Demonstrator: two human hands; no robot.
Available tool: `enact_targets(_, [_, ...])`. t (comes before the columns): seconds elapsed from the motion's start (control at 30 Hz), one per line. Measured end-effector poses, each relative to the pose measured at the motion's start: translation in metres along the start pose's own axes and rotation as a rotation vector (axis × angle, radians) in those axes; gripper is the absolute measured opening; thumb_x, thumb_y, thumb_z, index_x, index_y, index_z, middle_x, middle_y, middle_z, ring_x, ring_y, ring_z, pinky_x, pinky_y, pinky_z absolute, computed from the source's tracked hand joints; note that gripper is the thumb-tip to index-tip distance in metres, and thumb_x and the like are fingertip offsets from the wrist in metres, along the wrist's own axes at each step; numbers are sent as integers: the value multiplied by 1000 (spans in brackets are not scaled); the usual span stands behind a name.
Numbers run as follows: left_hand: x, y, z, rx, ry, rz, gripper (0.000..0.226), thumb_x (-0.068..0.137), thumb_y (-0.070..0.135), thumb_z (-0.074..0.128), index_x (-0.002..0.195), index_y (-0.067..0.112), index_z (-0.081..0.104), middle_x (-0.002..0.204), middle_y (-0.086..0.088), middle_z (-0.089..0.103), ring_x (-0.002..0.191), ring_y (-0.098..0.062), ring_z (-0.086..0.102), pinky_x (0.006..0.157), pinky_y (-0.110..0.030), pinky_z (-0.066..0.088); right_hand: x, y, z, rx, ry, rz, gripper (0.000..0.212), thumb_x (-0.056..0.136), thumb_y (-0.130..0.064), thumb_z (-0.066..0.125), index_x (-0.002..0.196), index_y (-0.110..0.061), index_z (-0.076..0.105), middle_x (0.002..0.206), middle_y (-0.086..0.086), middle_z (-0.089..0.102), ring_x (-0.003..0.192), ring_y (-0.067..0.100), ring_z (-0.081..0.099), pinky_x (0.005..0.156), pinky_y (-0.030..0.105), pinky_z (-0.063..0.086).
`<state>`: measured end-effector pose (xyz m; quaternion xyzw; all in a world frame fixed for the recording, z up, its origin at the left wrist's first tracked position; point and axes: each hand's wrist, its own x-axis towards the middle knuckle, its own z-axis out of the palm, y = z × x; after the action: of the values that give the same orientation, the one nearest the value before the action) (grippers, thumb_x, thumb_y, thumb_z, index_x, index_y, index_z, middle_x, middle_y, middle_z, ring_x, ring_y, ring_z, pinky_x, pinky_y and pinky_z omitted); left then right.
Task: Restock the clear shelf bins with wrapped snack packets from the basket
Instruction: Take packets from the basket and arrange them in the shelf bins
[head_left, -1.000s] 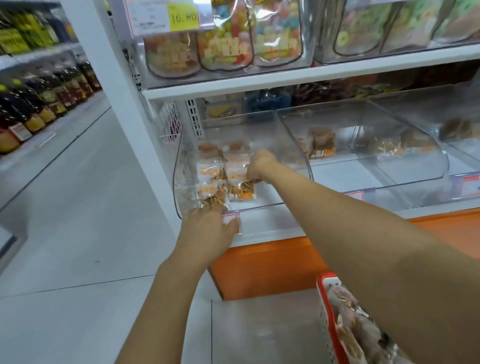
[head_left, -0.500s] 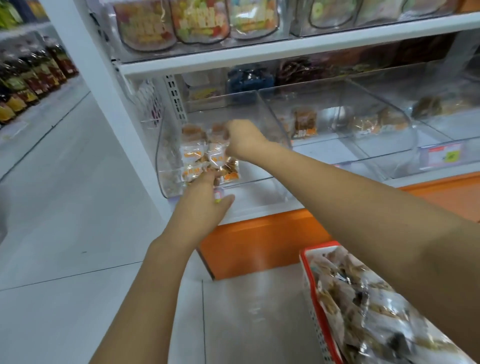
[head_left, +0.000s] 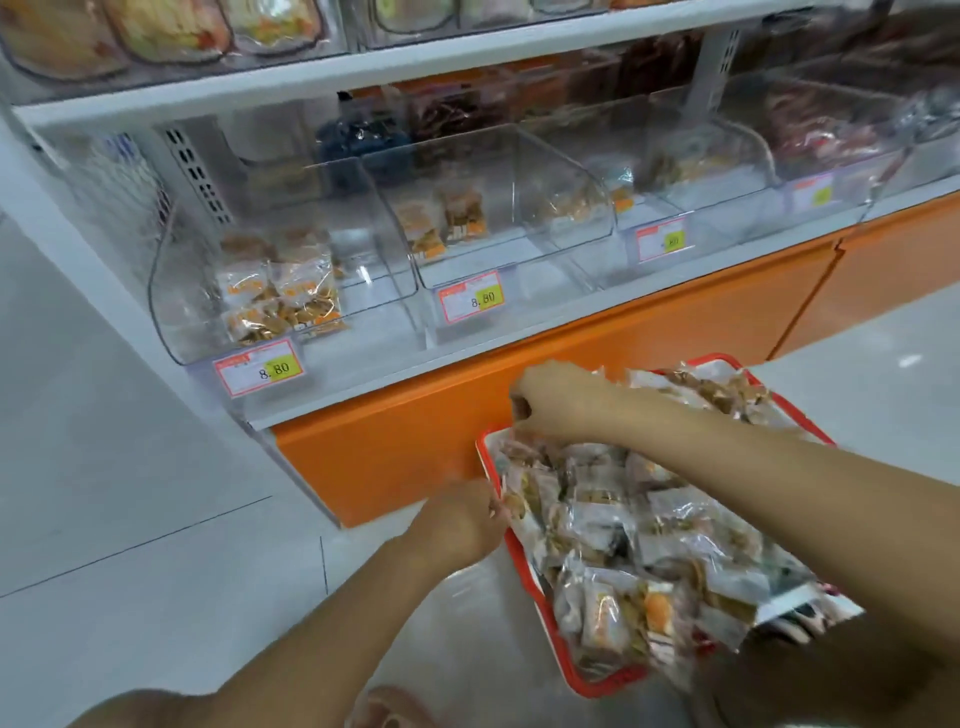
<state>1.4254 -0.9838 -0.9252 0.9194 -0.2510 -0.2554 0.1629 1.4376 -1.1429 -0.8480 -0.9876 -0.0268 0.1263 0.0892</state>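
Both hands at the red basket, below the clear shelf bins.
The white shelf (head_left: 337, 387) stands on an orange base (head_left: 415, 452). On the floor just beside the base is the basket (head_left: 602, 683), heaped with wrapped snack packets (head_left: 649, 545). The leftmost bin (head_left: 174, 312) holds a few stacked packets (head_left: 283, 301) at its front. The right hand (head_left: 561, 400) is at the heap's far end, fingers curled downward. The left hand (head_left: 457, 525) is at the left rim, fingers touching a packet. Blur hides whether either hand is grasping one.
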Motion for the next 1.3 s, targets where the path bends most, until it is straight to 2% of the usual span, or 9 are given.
enact_targets(0.2, [-1,26,32,-244,-14,-187,46,93,55,47,71,15,55,77,-9,62,80,-25,63,59,-30,41,-25,51,83,-50,-203,128,34,84,-4,48,113,-7,65,115,11,62,105,24,60,82,33,54])
enact_targets(0.33, [10,21,38,-164,92,-233,44,94,50,45,68,15,52,70,-2,58,72,-24,64,55,-27,41,-39,61,95,-17,-248,104,54,89,-5,49,141,-15,43,143,8,44,133,25,39,111,39,34])
enact_targets(0.57, [12,21,-17,-259,-8,-352,29,93,29,55,76,7,60,70,-7,65,67,-21,69,61,-27,55,-47,51,55,322,-29,117,27,94,-18,53,119,-14,64,117,0,62,97,12,59,82,25,50])
enact_targets(0.63, [7,23,-38,-187,130,-285,35,92,41,55,82,8,62,71,-4,65,65,-18,67,57,-27,51,-44,42,41,653,21,156,30,95,-30,57,106,-4,68,92,1,68,78,8,61,74,22,51])
enact_targets(0.73, [-11,28,-69,17,515,-99,38,92,53,49,89,15,49,70,6,54,61,-13,52,47,-24,32,-37,13,15,1412,-132,170,48,86,-46,61,110,-5,65,102,17,71,93,26,70,91,40,55])
enact_targets(0.87, [-22,25,-97,-79,759,156,24,87,25,64,97,17,44,91,10,49,80,-11,51,59,-20,27,-10,-26,-20,1790,-138,33,60,78,-47,62,118,-3,64,111,25,67,98,29,67,91,37,53])
enact_targets(1.03, [-37,4,-139,-238,875,351,29,84,40,63,104,20,60,105,17,57,100,8,50,83,0,31,30,-56,-57,1901,-69,-59,24,87,-29,60,99,-9,67,84,9,71,71,17,70,60,23,58])
enact_targets(1.13, [-50,-14,-161,-390,951,380,44,96,42,34,93,17,69,104,18,64,107,12,52,89,-2,32,57,-69,-71,1867,-75,-127,15,86,-19,67,96,-8,64,95,13,64,94,32,66,72,28,59])
enact_targets(1.3, [-56,-44,-179,-583,1066,327,42,100,32,31,88,24,71,99,18,69,104,0,61,89,-13,43,86,-99,-92,1716,-116,-252,45,81,-13,69,120,5,57,121,25,61,101,35,62,87,36,56])
